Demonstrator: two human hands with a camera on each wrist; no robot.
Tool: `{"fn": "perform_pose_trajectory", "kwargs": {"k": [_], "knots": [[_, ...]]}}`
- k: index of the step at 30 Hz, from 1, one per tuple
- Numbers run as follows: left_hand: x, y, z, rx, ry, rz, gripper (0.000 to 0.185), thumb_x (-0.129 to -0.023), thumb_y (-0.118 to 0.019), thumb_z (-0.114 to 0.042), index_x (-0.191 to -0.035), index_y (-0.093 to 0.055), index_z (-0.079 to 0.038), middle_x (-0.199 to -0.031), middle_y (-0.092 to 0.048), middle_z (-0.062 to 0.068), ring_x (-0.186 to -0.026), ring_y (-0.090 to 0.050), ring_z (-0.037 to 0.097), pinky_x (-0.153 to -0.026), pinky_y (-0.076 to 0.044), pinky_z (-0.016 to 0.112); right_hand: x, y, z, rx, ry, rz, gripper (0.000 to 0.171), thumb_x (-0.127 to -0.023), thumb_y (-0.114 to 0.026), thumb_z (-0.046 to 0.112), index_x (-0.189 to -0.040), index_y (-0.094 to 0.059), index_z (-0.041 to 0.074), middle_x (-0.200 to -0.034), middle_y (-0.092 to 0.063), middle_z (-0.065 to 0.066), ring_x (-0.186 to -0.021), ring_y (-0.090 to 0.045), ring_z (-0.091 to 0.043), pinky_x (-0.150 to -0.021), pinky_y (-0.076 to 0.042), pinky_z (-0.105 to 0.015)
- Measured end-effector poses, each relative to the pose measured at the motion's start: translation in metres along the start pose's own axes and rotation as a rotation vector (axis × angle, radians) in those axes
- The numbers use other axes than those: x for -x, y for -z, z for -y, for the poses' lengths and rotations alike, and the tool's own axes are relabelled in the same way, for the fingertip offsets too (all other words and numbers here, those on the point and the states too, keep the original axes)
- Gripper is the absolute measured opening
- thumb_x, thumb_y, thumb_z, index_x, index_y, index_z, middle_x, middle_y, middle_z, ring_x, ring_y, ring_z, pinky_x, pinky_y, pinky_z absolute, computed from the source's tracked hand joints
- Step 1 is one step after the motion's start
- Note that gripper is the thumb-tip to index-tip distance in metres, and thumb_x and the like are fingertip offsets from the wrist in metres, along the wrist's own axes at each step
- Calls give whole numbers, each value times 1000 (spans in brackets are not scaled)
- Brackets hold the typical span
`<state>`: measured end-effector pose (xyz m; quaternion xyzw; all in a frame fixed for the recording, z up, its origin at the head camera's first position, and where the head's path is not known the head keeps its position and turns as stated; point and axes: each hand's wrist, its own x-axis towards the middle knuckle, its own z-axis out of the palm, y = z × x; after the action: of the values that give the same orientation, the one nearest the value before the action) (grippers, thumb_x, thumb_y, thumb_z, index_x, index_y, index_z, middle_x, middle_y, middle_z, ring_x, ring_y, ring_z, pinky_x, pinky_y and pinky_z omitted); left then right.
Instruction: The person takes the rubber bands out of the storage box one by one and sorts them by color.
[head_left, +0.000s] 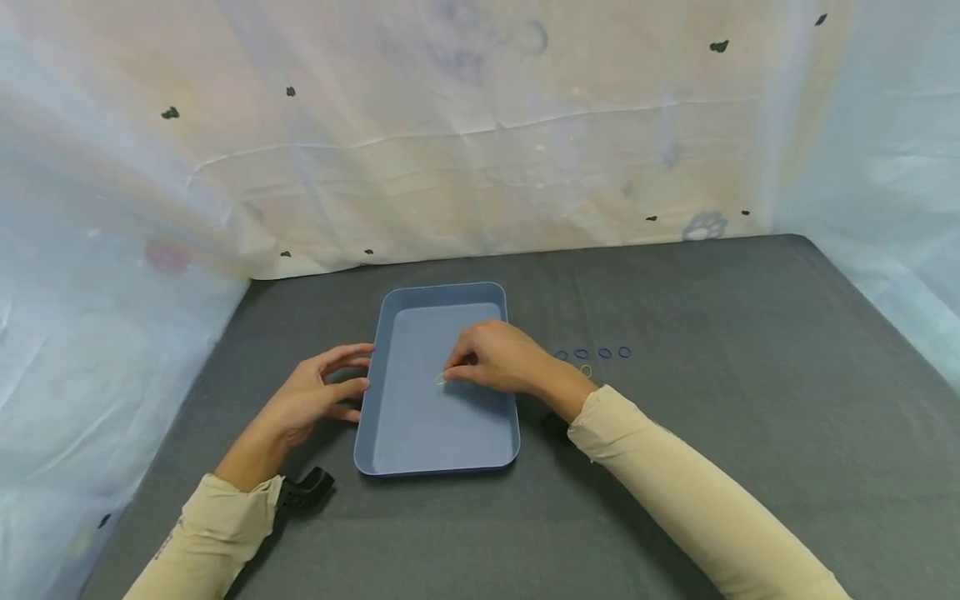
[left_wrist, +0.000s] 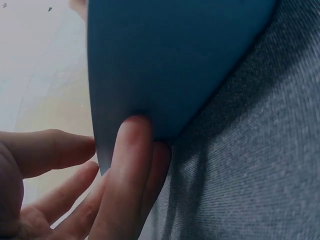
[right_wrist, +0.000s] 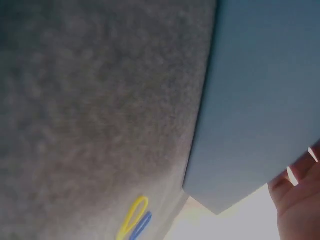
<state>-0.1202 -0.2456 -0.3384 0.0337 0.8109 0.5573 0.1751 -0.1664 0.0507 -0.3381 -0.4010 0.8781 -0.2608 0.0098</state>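
A shallow blue tray (head_left: 420,425) lies on the dark grey table cloth (head_left: 712,333). My right hand (head_left: 452,375) hovers over the tray's middle and pinches a small yellow-green rubber band (head_left: 441,380) close to the tray floor. My left hand (head_left: 357,372) is beside the tray's left wall, its straight fingers (left_wrist: 127,165) touching the wall of the tray (left_wrist: 170,65). In the right wrist view the tray's wall (right_wrist: 260,100) fills the right side, with a yellow band (right_wrist: 133,215) and a blue band (right_wrist: 142,225) on the cloth beyond.
Several small blue rubber bands (head_left: 603,353) lie in a row on the cloth right of the tray, with a yellow one (head_left: 586,371) just in front of them. Pale sheeting (head_left: 480,150) walls the table at the back and both sides.
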Motion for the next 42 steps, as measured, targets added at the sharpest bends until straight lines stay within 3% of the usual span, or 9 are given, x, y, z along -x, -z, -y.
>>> {"fn": "perform_pose_trajectory", "kwargs": {"k": [6,15,22,32,42], "knots": [[0,-3,-2,-20,11,-29,61,-97,-63,-8,-153,-39,-10,-152,-39,25,-95,-68,17,-70,-62,36,12,6,1,1,-4,-26,10,-91,-74,32,-93,-81,25,-86,-71,13,-79,-60,-1,-72,-48,-19],[-3,-3,-2,-23,3,-54,60,-95,-64,-6,-151,-42,-9,-151,-42,25,-94,-68,18,-69,-62,36,32,17,-3,-127,-77,-83,9,-90,-75,30,-94,-82,25,-82,-68,15,-68,-55,-3,-62,-47,-22],[-3,-2,-2,-15,-3,-66,60,-95,-63,-5,-151,-42,-7,-151,-41,25,-93,-69,13,-68,-62,35,47,25,-9,-161,-127,-114,9,-90,-75,28,-94,-81,23,-88,-71,14,-76,-60,-2,-67,-50,-23],[-4,-2,-1,-20,-2,-56,59,-97,-63,-8,-152,-41,-11,-151,-41,24,-101,-67,22,-69,-62,37,73,36,-15,-205,-241,-156,5,-89,-76,28,-91,-81,27,-82,-70,14,-71,-57,-11,-61,-46,-24],[-4,0,0,-18,5,-34,59,-98,-61,-8,-153,-39,-11,-152,-40,27,-106,-65,27,-71,-62,38,98,43,-22,-201,-334,-183,6,-89,-76,30,-92,-81,28,-86,-71,14,-74,-57,-9,-63,-45,-24]]}}
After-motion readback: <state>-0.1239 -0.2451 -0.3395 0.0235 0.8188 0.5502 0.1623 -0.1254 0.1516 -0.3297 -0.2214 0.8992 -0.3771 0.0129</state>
